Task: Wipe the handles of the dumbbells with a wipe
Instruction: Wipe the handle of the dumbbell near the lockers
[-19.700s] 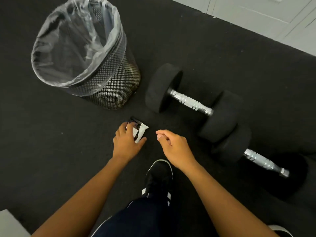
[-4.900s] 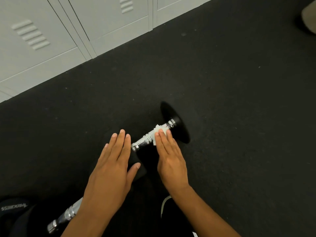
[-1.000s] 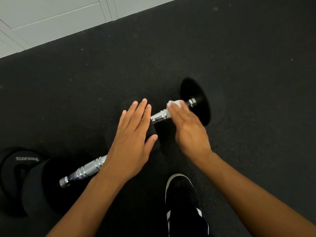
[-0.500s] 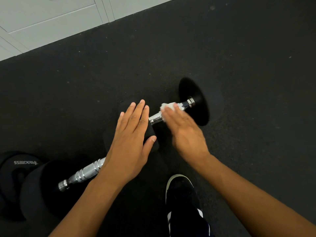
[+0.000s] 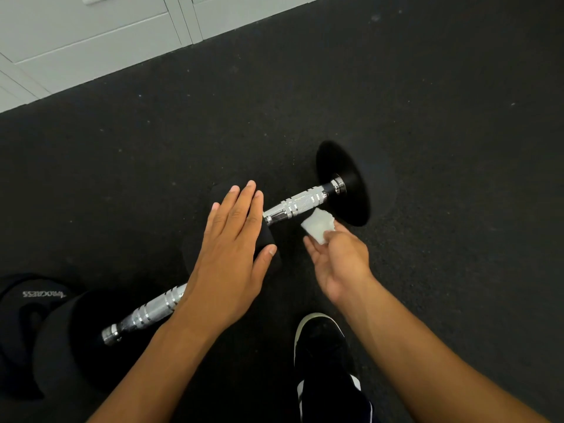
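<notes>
Two black dumbbells lie end to end on the dark floor. The far dumbbell's chrome handle (image 5: 300, 203) is bare, with its outer black head (image 5: 343, 183) behind it. My left hand (image 5: 233, 251) rests flat, fingers apart, on the inner black head between the two handles. My right hand (image 5: 338, 264) is off the handle, just below it, pinching a small folded white wipe (image 5: 317, 228) in its fingertips. The near dumbbell's chrome handle (image 5: 146, 311) runs down-left to its black head (image 5: 64, 340).
Grey locker doors (image 5: 100, 35) line the top left edge of the floor. My black shoe with white stripes (image 5: 323, 349) stands below my right hand. A black item with white lettering (image 5: 33, 296) lies at the far left.
My right hand has lifted the wipe off the far handle and drawn back toward me. The handle is now uncovered. My left hand has stayed on the dumbbell head.
</notes>
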Demonstrator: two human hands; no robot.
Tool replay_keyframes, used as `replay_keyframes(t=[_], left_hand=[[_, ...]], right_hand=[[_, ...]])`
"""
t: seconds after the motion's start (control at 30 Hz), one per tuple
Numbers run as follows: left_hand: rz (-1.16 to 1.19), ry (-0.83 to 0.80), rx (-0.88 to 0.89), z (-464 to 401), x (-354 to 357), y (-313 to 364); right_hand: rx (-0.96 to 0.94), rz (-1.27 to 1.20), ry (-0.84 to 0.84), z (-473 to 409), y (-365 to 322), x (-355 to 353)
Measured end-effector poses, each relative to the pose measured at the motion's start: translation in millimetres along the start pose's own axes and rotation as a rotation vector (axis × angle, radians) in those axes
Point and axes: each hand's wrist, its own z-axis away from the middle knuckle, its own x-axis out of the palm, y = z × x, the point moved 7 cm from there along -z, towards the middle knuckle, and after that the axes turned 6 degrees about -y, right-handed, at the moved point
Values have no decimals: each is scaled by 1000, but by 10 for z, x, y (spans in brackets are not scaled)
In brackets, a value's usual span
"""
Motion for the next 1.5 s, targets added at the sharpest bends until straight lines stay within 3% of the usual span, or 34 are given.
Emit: replay_keyframes(t=[0.13, 0.3, 0.43, 0.53, 0.7, 0.8, 0.93, 1.0, 1.07, 1.23, 1.37, 1.5], left_hand=[[12, -5, 0, -11, 7, 6], [78, 19, -9, -26, -155, 4], [217, 170, -16, -187, -518, -41], [409, 150, 13, -385, -664, -14], [332, -277, 57, -775, -486, 203], [378, -202, 5, -942, -474, 225], [173, 14, -86, -1083, -497, 179], [14, 76, -60, -1129, -470, 225], [-67, 28, -69, -1164, -349, 262], [-194, -205, -92, -1293, -94, 385], [-207, -287, -114, -1255, 9, 490], [-60, -358, -174, -1147, 220, 542]], right_hand=[[-61, -86, -13, -86, -249, 242], [48, 187, -159, -14, 48, 351], [73, 233, -212, 130, 116, 260], [-100, 271, -236, 219, -100, 187], [-254, 317, -443, 349, -415, 462], [-440, 573, -333, 367, -572, 478], [-1006, 1068, -66, 487, -832, 403], [-1347, 1328, -64, 515, -873, 436], [-1532, 1503, -123, 391, -859, 425], [-1549, 1609, -61, 8, -982, 405], [-1599, 1578, -46, -11, -1016, 422], [-1610, 1506, -26, -16, -1015, 416]])
